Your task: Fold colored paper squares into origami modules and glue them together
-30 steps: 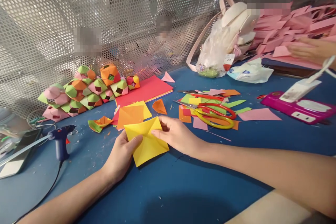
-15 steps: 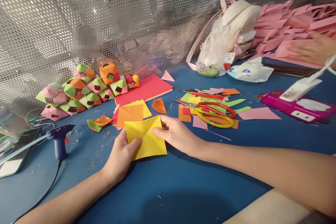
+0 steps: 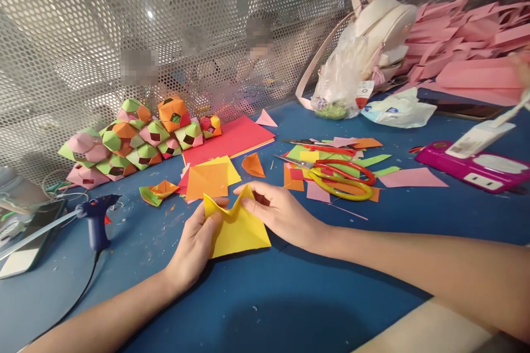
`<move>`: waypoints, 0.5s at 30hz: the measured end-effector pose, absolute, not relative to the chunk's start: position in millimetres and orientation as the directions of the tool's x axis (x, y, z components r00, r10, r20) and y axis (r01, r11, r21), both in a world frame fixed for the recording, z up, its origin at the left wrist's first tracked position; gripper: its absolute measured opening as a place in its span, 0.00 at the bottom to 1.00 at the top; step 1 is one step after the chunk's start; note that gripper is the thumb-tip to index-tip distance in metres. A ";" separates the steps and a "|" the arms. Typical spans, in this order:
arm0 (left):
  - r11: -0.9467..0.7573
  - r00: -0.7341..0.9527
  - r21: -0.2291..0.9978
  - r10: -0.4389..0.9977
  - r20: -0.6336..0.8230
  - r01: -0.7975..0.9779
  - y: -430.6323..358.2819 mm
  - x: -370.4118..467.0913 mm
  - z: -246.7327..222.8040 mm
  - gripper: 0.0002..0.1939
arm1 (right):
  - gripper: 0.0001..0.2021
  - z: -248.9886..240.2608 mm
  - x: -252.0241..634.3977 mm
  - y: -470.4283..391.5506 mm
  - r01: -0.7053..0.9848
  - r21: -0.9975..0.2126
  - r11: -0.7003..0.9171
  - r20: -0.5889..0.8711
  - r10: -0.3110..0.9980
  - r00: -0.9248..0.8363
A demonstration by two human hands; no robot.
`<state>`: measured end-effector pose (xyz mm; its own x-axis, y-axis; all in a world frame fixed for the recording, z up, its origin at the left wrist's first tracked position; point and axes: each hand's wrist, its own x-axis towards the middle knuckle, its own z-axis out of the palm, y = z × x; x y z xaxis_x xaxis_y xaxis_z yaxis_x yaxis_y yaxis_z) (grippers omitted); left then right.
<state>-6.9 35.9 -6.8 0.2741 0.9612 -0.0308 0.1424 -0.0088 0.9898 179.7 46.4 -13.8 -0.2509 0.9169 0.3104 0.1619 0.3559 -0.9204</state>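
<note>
A yellow paper square (image 3: 242, 234) is held between both hands above the blue table, its top edge bent into a dip with a raised corner at either side. My left hand (image 3: 197, 240) grips its left edge, thumb on the front. At the upper right corner, my right hand (image 3: 279, 209) pinches the paper between thumb and fingers. Just behind lie an orange square (image 3: 207, 181) over yellow sheets, a folded orange piece (image 3: 253, 165) and a folded green and orange piece (image 3: 157, 193).
Scissors (image 3: 339, 190) lie on paper scraps at right, near a magenta power strip (image 3: 464, 168). Folded paper balls (image 3: 120, 138) are stacked back left, above a blue glue gun (image 3: 97, 223). A white backpack (image 3: 385, 25) stands behind; a person's hand (image 3: 522, 71) shows at far right.
The yellow square, flatter before, now buckles along its top edge as the upper corners rise. Its lower edge has shifted slightly right. The other person's hand has moved toward the right edge.
</note>
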 end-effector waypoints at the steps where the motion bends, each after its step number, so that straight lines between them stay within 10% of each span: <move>1: -0.030 0.281 0.985 0.959 -0.020 0.171 35.3 -7.0 -5.8 0.17 | 0.06 -13.7 179.2 46.4 0.148 -0.921 0.361 0.320 0.915 -0.244; 15: 0.006 0.411 0.970 0.905 -0.109 0.243 28.6 0.1 -1.5 0.11 | 0.08 -4.1 179.9 36.9 0.132 -0.901 0.414 0.362 0.884 -0.297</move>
<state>0.1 28.6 -1.5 0.4107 0.9053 -0.1086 0.2428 0.0063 0.9701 179.9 36.9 -4.1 -0.2967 0.8836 0.3623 0.1319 0.4136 -0.9008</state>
